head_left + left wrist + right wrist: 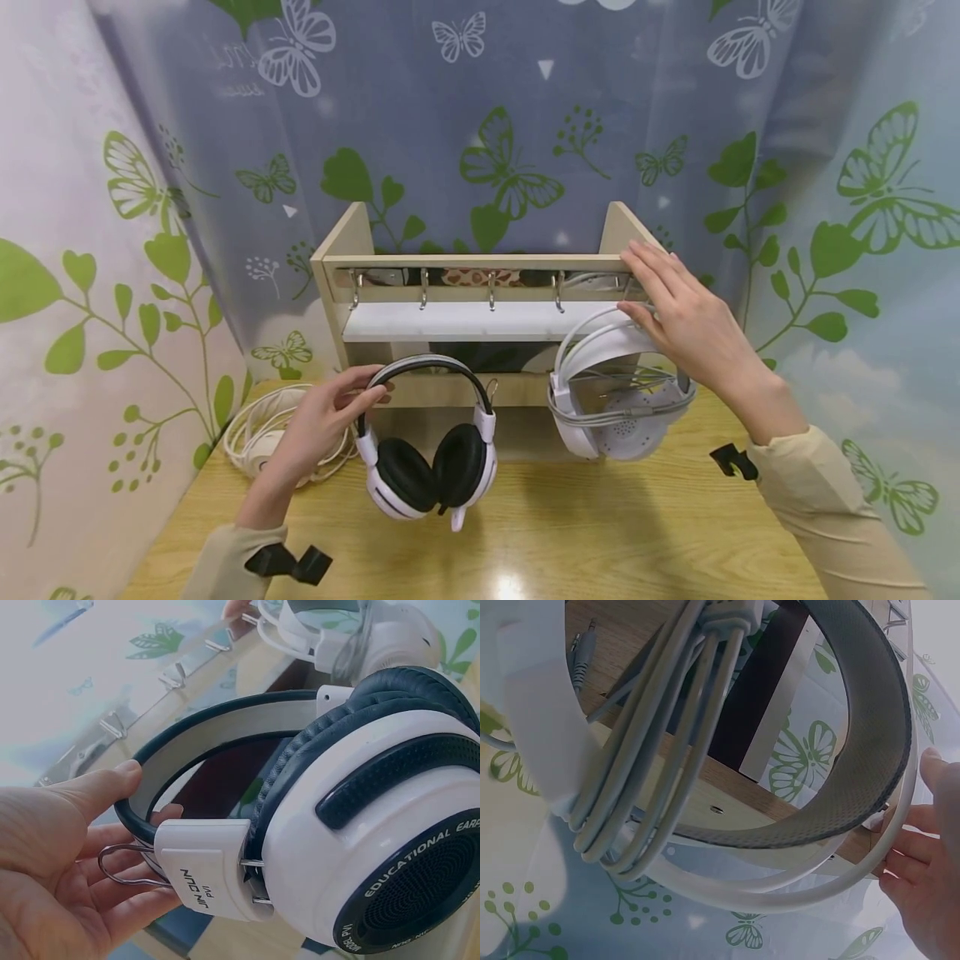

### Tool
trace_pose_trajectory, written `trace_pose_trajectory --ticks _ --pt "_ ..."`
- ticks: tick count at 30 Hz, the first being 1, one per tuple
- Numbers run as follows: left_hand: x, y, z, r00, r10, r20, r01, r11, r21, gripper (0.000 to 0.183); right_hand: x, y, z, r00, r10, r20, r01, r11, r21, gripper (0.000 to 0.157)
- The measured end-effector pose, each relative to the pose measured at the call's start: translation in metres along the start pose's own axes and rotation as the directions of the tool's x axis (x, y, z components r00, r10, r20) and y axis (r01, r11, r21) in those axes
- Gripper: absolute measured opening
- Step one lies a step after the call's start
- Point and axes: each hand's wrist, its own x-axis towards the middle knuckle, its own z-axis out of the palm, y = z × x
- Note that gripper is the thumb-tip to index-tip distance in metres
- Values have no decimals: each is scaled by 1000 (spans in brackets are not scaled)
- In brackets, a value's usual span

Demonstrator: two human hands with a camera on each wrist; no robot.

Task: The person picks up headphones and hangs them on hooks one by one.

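My left hand [318,421] pinches one side of the headband of white headphones with black ear pads [435,475], held in front of a hook rack [480,265]. The left wrist view shows the thumb on the band, the fingers beneath it and a wire loop [124,866] beside them. White-and-grey headphones [626,425] hang at the rack's right end, their grey cable [649,757] bundled across them. My right hand [693,321] lies over that end, its fingers extended along the top of the rail and the thumb lower, close by the headband.
Several metal hooks [491,292] line the rack's front rail, above a white shelf [450,321]. A bundle of white cable [258,429] lies on the wooden table [585,533] at the left. Patterned curtains [420,108] close in the back and sides.
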Motion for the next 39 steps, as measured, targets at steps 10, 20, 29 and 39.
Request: trace_pose_trajectory --ticks 10,20,29,39 --pt "9 13 0 999 47 17 -46 998 -54 39 0 0 0 1000 -5 -6 5 1000 -3 70" --pt "14 26 1 994 106 21 -104 988 -111 37 0 0 -1 1000 -11 -8 11 1000 -5 69" --pt "21 36 6 995 96 33 -91 990 -112 38 -1 1 -1 1000 -13 -9 13 1000 -9 69" --pt "30 47 9 995 99 33 -95 990 -104 39 -1 1 0 1000 -18 -7 18 1000 -16 69"
